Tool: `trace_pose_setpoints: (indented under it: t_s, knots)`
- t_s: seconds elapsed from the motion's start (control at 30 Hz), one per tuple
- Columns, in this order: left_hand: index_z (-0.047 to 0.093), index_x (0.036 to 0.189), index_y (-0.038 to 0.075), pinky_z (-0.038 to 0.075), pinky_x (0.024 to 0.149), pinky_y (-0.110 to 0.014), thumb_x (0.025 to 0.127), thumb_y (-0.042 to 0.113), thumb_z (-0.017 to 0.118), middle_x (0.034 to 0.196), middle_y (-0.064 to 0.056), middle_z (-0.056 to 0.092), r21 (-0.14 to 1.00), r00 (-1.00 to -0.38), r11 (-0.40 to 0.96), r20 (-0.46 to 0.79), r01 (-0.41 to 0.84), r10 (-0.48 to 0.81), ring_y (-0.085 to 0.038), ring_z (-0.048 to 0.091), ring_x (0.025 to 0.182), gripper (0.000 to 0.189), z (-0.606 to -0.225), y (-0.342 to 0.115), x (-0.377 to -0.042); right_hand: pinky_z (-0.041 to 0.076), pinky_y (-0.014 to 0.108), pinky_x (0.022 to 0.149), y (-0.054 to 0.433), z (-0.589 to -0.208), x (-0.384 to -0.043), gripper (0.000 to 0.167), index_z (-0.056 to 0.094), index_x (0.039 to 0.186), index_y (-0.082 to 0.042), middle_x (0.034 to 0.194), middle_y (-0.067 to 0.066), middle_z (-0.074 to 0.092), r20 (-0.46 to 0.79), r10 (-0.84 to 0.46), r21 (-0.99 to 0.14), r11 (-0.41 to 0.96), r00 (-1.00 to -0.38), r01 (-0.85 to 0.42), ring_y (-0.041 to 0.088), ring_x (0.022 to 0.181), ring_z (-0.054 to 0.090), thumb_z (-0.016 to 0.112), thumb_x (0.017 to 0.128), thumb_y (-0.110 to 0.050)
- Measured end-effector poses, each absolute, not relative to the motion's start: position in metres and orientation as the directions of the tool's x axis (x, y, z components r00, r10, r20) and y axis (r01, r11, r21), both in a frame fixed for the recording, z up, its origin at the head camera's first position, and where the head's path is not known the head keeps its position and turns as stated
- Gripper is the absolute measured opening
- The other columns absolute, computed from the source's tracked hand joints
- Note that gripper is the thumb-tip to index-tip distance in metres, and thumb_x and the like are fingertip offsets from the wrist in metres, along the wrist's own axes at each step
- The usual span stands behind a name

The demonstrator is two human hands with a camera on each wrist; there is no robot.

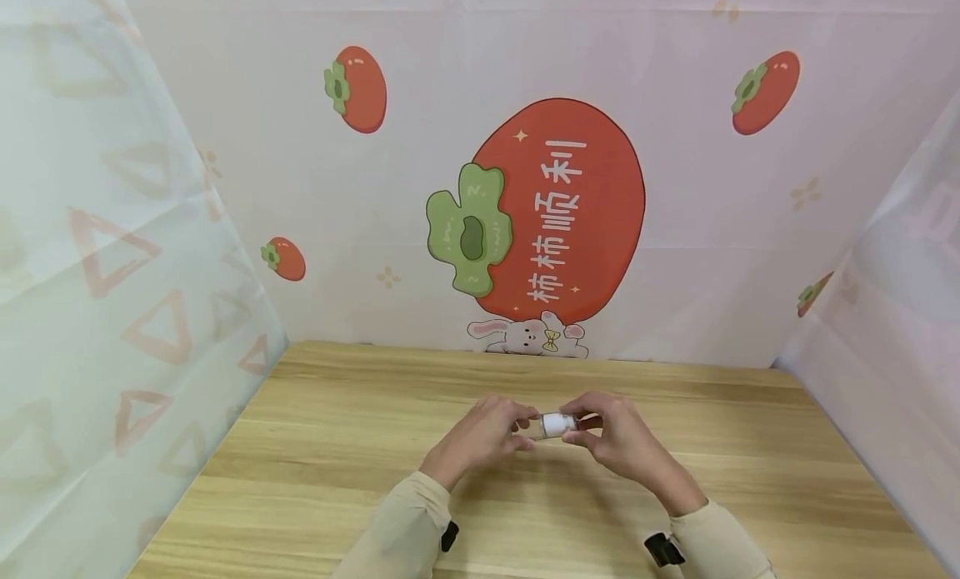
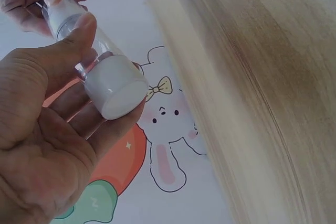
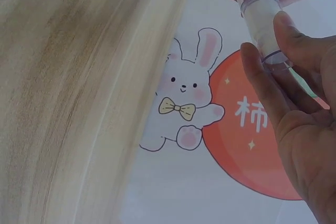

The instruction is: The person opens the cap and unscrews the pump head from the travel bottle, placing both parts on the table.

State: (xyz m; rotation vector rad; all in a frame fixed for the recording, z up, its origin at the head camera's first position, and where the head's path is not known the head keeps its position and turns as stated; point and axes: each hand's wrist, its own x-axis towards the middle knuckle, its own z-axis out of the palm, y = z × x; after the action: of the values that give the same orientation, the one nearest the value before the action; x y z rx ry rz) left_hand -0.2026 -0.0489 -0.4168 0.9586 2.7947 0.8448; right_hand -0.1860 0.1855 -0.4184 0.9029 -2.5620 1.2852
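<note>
A small clear-and-white bottle [image 1: 557,425] is held lengthwise between both hands above the wooden table. My left hand [image 1: 487,433] pinches its left end. In the left wrist view the thumb lies over the clear tube, and the fingers lie behind the thick white base [image 2: 116,87]. My right hand [image 1: 618,437] grips the other end between thumb and fingers. The right wrist view shows the white section [image 3: 262,22] near those fingertips and a clear rim at the end, partly hidden by the fingers.
The wooden table [image 1: 337,454] runs back to a white cloth backdrop [image 1: 690,229] printed with persimmons and a rabbit. Patterned cloth walls [image 1: 75,329] rise at the left and right sides. Dark bands [image 1: 663,550] sit at both sleeve cuffs.
</note>
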Motion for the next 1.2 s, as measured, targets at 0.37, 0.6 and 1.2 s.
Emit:
trace_pose_setpoints:
  t_s: [0.37,0.6,1.2]
  knots:
    - [0.076,0.114,0.015,0.054,0.078,-0.026,0.087,0.016,0.082,0.101,0.001,0.073,0.496,-0.823,0.687,0.107,0.531,0.559,-0.009,0.063,0.087,0.028,-0.413,-0.061,-0.201,0.059,0.028,0.078,0.198,-0.413,-0.185,0.031,0.073,0.108,-0.002,0.105,0.006,0.071,0.357,-0.436,-0.688,0.476,-0.826,-0.548,0.022,0.091,0.071,0.081,0.08,0.008]
    - [0.076,0.108,0.015,0.054,0.075,-0.027,0.085,0.013,0.083,0.094,0.003,0.072,0.507,-0.82,0.671,0.14,0.541,0.556,-0.007,0.061,0.081,0.025,-0.415,-0.073,-0.202,0.059,0.028,0.077,0.213,-0.414,-0.186,0.034,0.074,0.105,-0.002,0.103,0.006,0.073,0.441,-0.405,-0.67,0.446,-0.801,-0.594,0.029,0.088,0.072,0.083,0.076,0.011]
    - [0.075,0.116,0.007,0.055,0.077,-0.026,0.086,0.017,0.083,0.101,-0.008,0.074,0.559,-0.826,0.639,0.166,0.528,0.538,-0.011,0.066,0.085,0.032,-0.421,-0.067,-0.204,0.059,0.029,0.074,0.211,-0.414,-0.192,0.035,0.07,0.111,-0.001,0.105,0.004,0.07,0.423,-0.411,-0.594,0.547,-0.808,-0.59,0.017,0.085,0.068,0.082,0.079,0.007]
